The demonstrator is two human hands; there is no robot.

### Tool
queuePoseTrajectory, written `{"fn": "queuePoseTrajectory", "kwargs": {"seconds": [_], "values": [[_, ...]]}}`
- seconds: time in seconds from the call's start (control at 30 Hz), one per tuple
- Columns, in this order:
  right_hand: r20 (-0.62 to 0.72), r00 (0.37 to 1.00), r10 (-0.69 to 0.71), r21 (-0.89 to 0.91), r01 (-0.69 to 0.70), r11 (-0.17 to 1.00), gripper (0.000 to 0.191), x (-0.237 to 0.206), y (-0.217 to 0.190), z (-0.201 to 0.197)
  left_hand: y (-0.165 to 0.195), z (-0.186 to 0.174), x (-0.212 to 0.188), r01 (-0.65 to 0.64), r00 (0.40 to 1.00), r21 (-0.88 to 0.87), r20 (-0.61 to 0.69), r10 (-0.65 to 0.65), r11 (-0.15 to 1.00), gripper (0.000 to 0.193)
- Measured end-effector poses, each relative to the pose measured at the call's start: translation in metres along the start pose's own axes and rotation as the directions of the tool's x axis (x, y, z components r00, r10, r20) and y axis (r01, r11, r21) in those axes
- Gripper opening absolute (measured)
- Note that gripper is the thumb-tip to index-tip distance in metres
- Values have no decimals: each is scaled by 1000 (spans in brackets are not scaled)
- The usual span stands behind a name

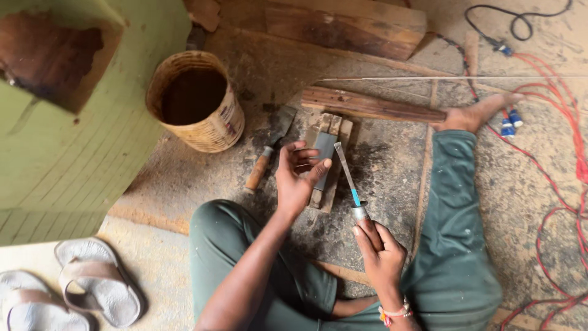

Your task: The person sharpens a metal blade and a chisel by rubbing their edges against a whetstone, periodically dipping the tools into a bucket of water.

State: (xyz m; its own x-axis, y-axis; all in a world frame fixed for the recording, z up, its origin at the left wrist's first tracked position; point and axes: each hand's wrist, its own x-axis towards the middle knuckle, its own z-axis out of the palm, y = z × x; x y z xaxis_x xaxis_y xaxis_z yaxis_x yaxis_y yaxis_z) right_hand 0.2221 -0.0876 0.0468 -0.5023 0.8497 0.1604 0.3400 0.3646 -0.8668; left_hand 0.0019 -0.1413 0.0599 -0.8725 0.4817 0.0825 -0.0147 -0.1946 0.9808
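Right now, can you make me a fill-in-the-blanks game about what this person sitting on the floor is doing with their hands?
1. The right hand holds a narrow chisel by its ____ end.
2. The left hand hovers open over the grey sharpening ____.
3. The round woven basket stands to the ____ of the left hand.
4. Another chisel on the floor has a ____ handle.

Missing words: handle; stone; left; wooden

Green trousers (453, 245) — red cable (560, 98), blue plugs (509, 122)
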Motion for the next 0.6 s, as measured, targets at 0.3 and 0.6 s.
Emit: {"fn": "queuePoseTrajectory", "kwargs": {"seconds": [0.3, 0.6], "values": [[82, 984, -159, -81, 166, 983, 31, -5, 3, 9, -30, -24, 18, 168, 983, -369, 130, -128, 914, 57], [125, 986, -112, -75, 122, 990, 32, -7, 13, 11, -20, -37, 26, 226, 972, -339, 142, -187, 913, 51]]}}
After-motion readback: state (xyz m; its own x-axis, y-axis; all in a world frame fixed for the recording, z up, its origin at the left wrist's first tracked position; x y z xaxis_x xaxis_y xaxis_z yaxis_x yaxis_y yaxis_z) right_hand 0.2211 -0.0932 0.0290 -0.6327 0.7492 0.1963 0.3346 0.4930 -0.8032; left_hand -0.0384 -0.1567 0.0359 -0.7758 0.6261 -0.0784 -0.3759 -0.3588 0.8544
